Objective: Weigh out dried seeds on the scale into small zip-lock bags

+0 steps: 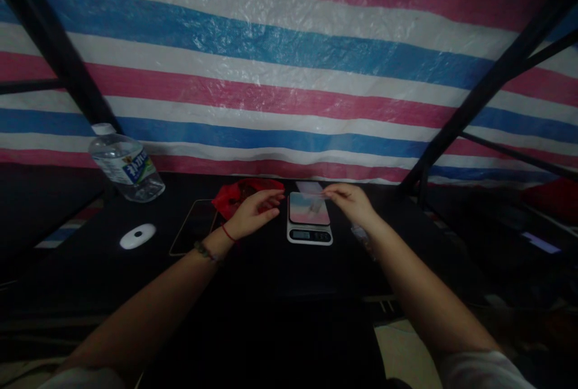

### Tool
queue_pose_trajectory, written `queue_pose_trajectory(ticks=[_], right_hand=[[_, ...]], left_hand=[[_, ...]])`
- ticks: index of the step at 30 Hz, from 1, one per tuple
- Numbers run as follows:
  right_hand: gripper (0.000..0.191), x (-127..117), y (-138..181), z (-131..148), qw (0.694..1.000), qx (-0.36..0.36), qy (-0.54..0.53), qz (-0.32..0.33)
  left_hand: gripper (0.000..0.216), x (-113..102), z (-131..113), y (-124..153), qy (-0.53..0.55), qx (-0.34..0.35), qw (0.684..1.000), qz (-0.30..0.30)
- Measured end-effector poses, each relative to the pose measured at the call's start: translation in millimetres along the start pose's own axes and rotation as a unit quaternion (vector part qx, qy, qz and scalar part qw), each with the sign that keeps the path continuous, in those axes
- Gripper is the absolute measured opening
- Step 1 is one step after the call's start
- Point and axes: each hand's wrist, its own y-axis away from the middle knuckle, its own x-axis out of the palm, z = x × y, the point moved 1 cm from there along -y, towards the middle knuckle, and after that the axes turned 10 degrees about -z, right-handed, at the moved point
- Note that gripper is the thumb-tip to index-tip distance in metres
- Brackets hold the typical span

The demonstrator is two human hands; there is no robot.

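Note:
A small digital kitchen scale [310, 236] lies on the dark table, its mirror-like plate reflecting the striped sheet. My right hand [351, 202] is at the scale's upper right corner, thumb and fingertips pinched on a thin clear plastic piece [309, 188] that shows over the plate's far edge. Its exact shape is hard to make out in the dim light. Left of the scale, my left hand [255, 213] hovers with fingers bent and thumb apart, seemingly holding nothing. A red plastic bag [230, 195] lies just behind it.
A dark phone-like slab [193, 229] and a white oval device [138, 236] lie to the left. Behind them stands a clear bottle [129, 166]. Crumpled clear plastic [362, 237] is by my right wrist. Black frame bars [465, 109] slant before the striped sheet [271, 52].

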Motion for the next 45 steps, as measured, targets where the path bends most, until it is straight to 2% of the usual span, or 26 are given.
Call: queue_pose_trajectory(ticks=[3,6,8,10,12,13,14,17,19,25,29,31,32,35,37,41,43,45], right_hand=[[0.018,57.5,-1.4,32.5,0.995,-0.061,-0.050,0.068],[0.016,94.7,-5.8,41.7,0.987,-0.092,-0.073,0.111],[0.014,110.0,-6.9,40.3,0.987,-0.096,-0.081,0.099],[0.014,119.3,-3.8,35.7,0.993,-0.068,-0.090,0.020],[0.017,124.4,4.1,30.1,0.992,-0.016,-0.098,-0.078],[0.017,126.2,9.1,27.7,0.990,0.006,-0.100,-0.103],[0.022,128.2,14.2,25.8,0.989,0.021,-0.102,-0.101],[0.041,136.2,26.6,22.6,0.990,0.056,-0.125,0.006],[0.046,142.4,30.8,21.3,0.981,0.099,-0.159,0.055],[0.040,152.3,29.7,18.3,0.949,0.188,-0.242,0.072],[0.037,153.6,28.7,14.1,0.912,0.247,-0.313,0.097],[0.035,154.5,28.7,11.5,0.899,0.259,-0.341,0.092],[0.035,154.8,28.7,10.3,0.895,0.263,-0.348,0.088],[0.034,154.4,28.6,8.1,0.900,0.263,-0.336,0.093],[0.034,152.5,28.4,8.1,0.913,0.254,-0.302,0.103],[0.033,147.5,28.0,10.4,0.940,0.238,-0.219,0.109],[0.034,145.6,27.7,12.3,0.943,0.239,-0.203,0.112],[0.036,144.1,27.2,14.9,0.935,0.245,-0.230,0.113]], left_hand=[[0.044,4.0,3.0,1.1,-0.062,0.073,0.995,0.019],[0.030,-5.7,5.5,5.0,-0.185,0.128,0.972,-0.061],[0.023,-15.0,8.0,7.6,-0.238,0.147,0.952,-0.127],[0.021,-21.6,12.1,9.8,-0.259,0.159,0.940,-0.153],[0.020,-23.6,17.3,11.8,-0.267,0.162,0.937,-0.156],[0.020,-23.1,20.0,12.8,-0.269,0.157,0.937,-0.157],[0.020,-21.7,22.6,13.8,-0.271,0.150,0.937,-0.162],[0.020,-14.5,27.2,17.5,-0.269,0.142,0.935,-0.183],[0.020,-9.3,27.7,19.7,-0.269,0.152,0.933,-0.183],[0.026,-2.6,25.8,21.4,-0.274,0.154,0.937,-0.151],[0.027,-2.8,24.8,20.1,-0.256,0.157,0.945,-0.129],[0.024,-3.0,23.6,19.5,-0.256,0.149,0.949,-0.107],[0.031,-3.2,22.7,19.2,-0.259,0.145,0.951,-0.086],[0.078,-4.1,19.2,18.4,-0.265,0.139,0.954,0.011],[0.089,-5.5,16.6,17.8,-0.264,0.133,0.953,0.064],[0.076,-7.7,12.6,16.6,-0.270,0.121,0.951,0.092],[0.064,-7.5,11.6,16.4,-0.264,0.119,0.953,0.085],[0.054,-6.8,11.9,16.6,-0.259,0.114,0.957,0.068]])
